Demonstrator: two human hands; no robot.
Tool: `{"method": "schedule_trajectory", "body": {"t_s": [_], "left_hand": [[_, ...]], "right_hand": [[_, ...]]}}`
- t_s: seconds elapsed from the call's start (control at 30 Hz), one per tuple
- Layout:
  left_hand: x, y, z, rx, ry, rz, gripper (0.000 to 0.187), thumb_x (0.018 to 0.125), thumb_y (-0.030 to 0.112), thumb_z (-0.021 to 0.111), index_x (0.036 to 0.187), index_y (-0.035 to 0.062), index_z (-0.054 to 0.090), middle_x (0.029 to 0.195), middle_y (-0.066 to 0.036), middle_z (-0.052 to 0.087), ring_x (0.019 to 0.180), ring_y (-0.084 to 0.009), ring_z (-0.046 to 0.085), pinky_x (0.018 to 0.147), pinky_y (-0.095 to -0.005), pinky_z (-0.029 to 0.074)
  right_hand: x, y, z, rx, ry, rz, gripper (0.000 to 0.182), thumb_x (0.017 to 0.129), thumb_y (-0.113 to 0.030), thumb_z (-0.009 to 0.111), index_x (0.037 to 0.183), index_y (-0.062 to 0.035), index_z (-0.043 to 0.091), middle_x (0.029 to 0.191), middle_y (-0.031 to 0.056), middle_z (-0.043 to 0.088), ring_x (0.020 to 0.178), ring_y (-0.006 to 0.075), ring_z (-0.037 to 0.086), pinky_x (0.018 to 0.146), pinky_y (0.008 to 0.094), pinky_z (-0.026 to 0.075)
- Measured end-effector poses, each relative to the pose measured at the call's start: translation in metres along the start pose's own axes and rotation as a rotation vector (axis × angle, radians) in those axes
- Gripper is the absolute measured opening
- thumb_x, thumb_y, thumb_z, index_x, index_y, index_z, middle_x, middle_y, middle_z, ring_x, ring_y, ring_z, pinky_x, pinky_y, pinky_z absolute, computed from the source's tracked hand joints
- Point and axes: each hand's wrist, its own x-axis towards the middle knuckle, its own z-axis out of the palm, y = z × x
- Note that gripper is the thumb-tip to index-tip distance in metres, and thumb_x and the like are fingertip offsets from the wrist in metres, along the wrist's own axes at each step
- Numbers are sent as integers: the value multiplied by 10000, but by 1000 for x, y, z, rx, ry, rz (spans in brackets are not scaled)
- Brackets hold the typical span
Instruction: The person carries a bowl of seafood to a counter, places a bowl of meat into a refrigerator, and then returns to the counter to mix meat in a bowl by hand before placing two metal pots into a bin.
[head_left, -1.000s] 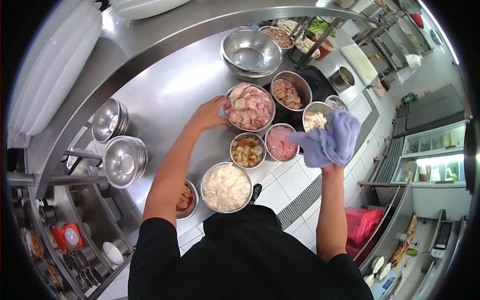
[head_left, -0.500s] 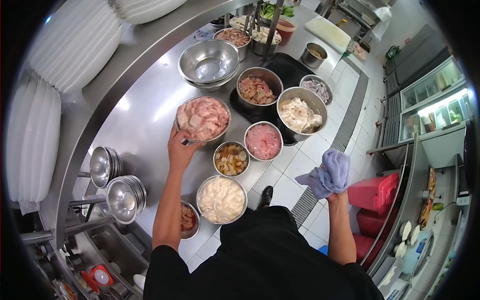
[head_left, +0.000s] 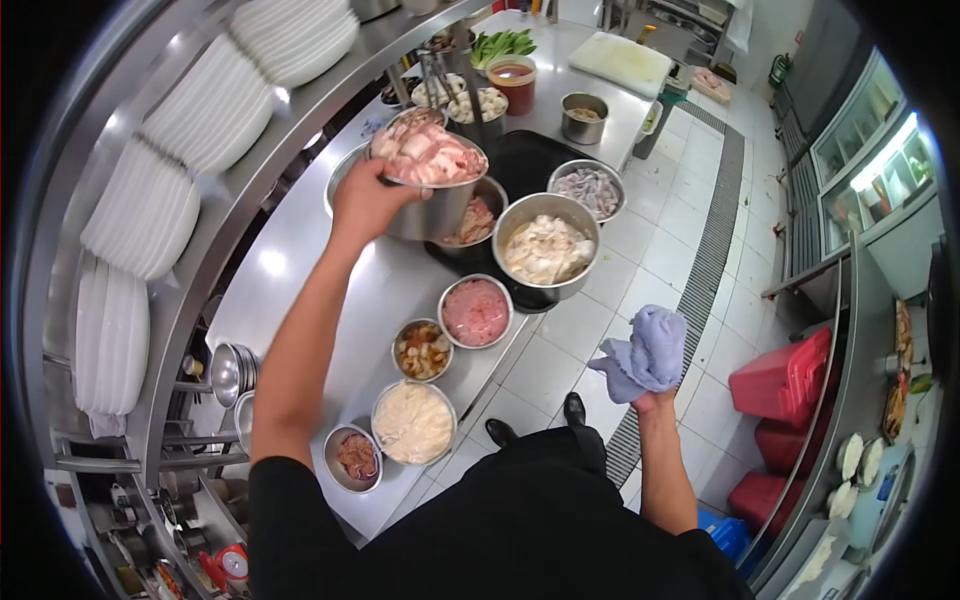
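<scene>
My left hand (head_left: 372, 200) grips the rim of a deep steel pot (head_left: 432, 214) heaped with pale pink raw meat (head_left: 425, 155). The pot is tilted and held over the counter, partly covering a steel pot of meat pieces (head_left: 478, 222) and a colander (head_left: 338, 180). My right hand (head_left: 654, 401), out over the floor, is closed around a bunched blue-grey cloth (head_left: 645, 350). To the right of the held pot stands a large pot of whitish food (head_left: 548, 250). Nearer me is a bowl of pink minced meat (head_left: 476, 311).
On the steel counter (head_left: 275, 290) stand a bowl of brownish pieces (head_left: 422, 352), a bowl of pale batter-like food (head_left: 414, 423) and a small meat bowl (head_left: 356, 457). Farther back are a red sauce tub (head_left: 513, 85) and a cutting board (head_left: 620, 66). Stacked white plates (head_left: 145, 210) line the left shelf.
My left hand has raised the meat pot and carried it away from me, partly over the neighbouring pot and colander. The cloth stays in my right hand. The view has shifted.
</scene>
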Motion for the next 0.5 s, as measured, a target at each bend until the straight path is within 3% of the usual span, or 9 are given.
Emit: {"method": "schedule_trajectory", "body": {"t_s": [0.07,0.13,0.2,0.33,0.4,0.43,0.5], "left_hand": [[34,33,16,239,-98,-27,507,568,446,843,841,55,669,971,-143,681,908,-298,653,766,-376,495],[58,52,36,286,-108,-20,514,567,455,840,845,57,675,932,-146,686,880,-301,658,762,-378,496],[69,59,56,333,-119,-21,520,565,465,837,848,58,680,893,-149,692,852,-305,662,757,-379,497],[65,50,94,253,23,-82,526,579,452,842,871,44,685,886,-147,692,827,-305,664,744,-375,500],[58,37,113,57,228,-98,497,611,424,849,855,32,663,841,-119,683,772,-260,648,716,-350,491],[49,46,115,-73,227,-177,450,640,363,864,808,25,620,792,-67,649,718,-181,592,671,-313,464],[34,58,127,-188,334,-217,440,642,342,871,791,28,600,773,-45,626,698,-156,553,652,-300,448]], "right_hand": [[1,-32,2,665,7,210,384,937,-391,556,1136,-66,600,1027,115,667,1005,381,635,853,567,528],[5,-31,-27,709,30,197,390,950,-395,531,1151,-65,590,1023,118,663,1021,379,636,861,592,520],[11,-33,-56,706,161,236,387,957,-397,521,1166,-76,578,1017,110,650,977,321,650,848,569,529],[43,-41,-94,801,70,232,352,953,-360,549,1187,-97,564,1016,75,622,925,242,638,847,492,537],[78,-44,-86,740,-15,198,355,937,-289,595,1231,-100,533,1073,45,599,967,221,614,892,432,533],[100,-42,-84,744,-122,193,387,933,-254,602,1272,-92,510,1155,50,588,1053,214,600,945,416,513],[143,-72,-32,689,-127,149,349,934,-239,605,1238,-94,514,1090,39,581,972,176,602,895,387,521]]}}
